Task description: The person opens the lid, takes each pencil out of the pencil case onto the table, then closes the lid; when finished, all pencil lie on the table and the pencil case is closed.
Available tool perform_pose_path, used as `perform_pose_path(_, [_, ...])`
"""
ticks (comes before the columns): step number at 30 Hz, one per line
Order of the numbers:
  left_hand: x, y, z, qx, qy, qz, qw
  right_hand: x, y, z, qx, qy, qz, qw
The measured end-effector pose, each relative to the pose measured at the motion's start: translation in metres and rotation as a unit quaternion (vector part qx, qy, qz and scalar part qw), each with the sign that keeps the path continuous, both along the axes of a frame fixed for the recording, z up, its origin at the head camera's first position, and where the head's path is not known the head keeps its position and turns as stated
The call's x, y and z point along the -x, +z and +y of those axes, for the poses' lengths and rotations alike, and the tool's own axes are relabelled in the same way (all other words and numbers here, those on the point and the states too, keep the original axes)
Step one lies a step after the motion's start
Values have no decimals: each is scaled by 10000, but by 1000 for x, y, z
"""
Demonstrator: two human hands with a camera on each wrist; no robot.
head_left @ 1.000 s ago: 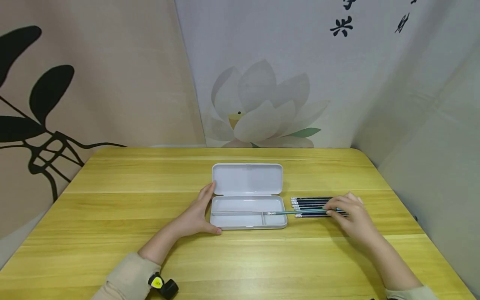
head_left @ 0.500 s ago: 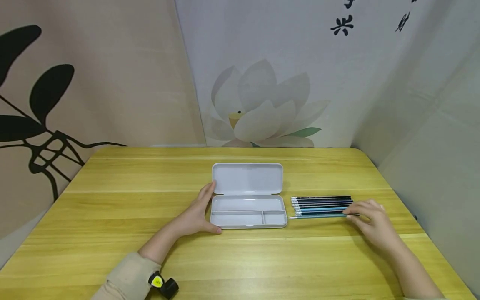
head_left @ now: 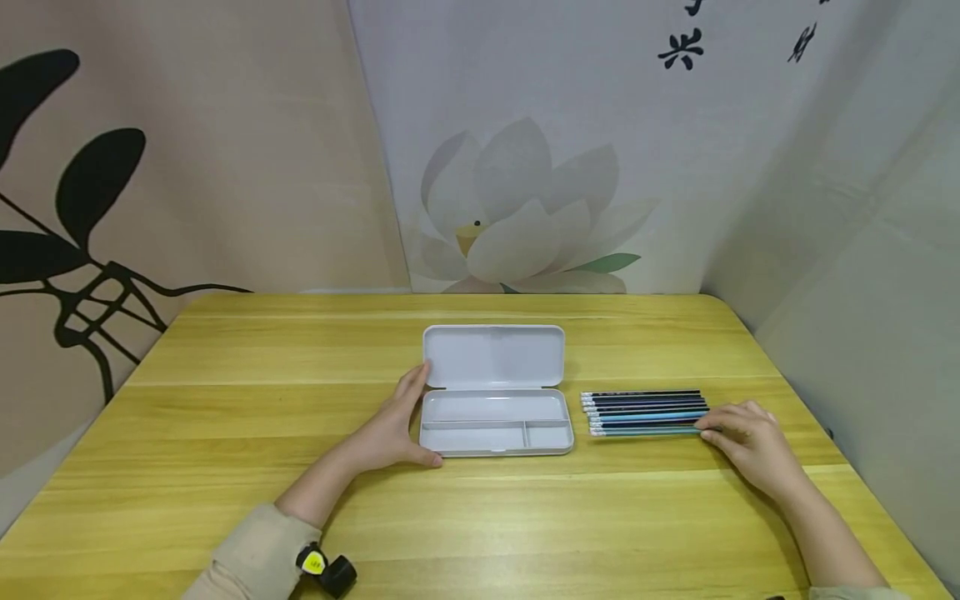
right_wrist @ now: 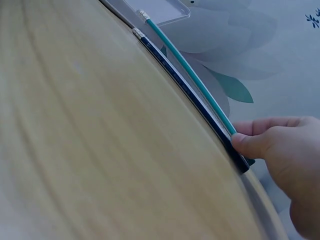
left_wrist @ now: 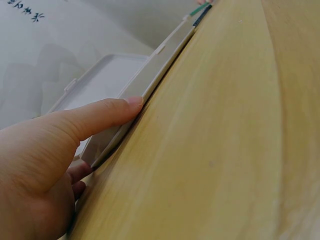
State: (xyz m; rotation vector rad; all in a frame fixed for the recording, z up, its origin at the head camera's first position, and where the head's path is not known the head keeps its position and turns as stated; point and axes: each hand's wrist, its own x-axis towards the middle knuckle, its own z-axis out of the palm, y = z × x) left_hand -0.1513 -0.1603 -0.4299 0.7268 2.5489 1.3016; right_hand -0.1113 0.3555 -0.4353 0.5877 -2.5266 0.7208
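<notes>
A white pencil case (head_left: 491,407) lies open on the table, its lid (head_left: 493,357) folded back. My left hand (head_left: 386,433) grips the case's left end, with the thumb on the front wall and the fingers toward the hinge. The case's compartments hold nothing. To its right is a row of dark and blue pencils (head_left: 641,402), white erasers pointing left. Thumb and fingers of my right hand (head_left: 753,446) pinch a teal pencil (right_wrist: 190,75) at its right end. In the right wrist view this pencil is slightly raised above a dark pencil (right_wrist: 192,97).
The wooden table (head_left: 525,533) extends all around the case and pencils. Behind it hangs a cloth backdrop (head_left: 540,200) with a printed flower. A black wrist camera (head_left: 337,575) is strapped at the left sleeve (head_left: 262,550).
My right hand has moved right and slightly toward me with the teal pencil. The pencil's eraser end has come away from over the case to the row's front edge. My left hand stays put.
</notes>
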Motion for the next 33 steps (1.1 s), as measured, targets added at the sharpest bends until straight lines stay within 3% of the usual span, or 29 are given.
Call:
perform_pose_path(11, [-1,2,0,-21,-7,-60,10000,4,-9,4,-127,-154,59,9998])
perform_pose_path(33, [0,1,-1,-37,4,-140,9999,3,-8,0,0,-459,-74,9989])
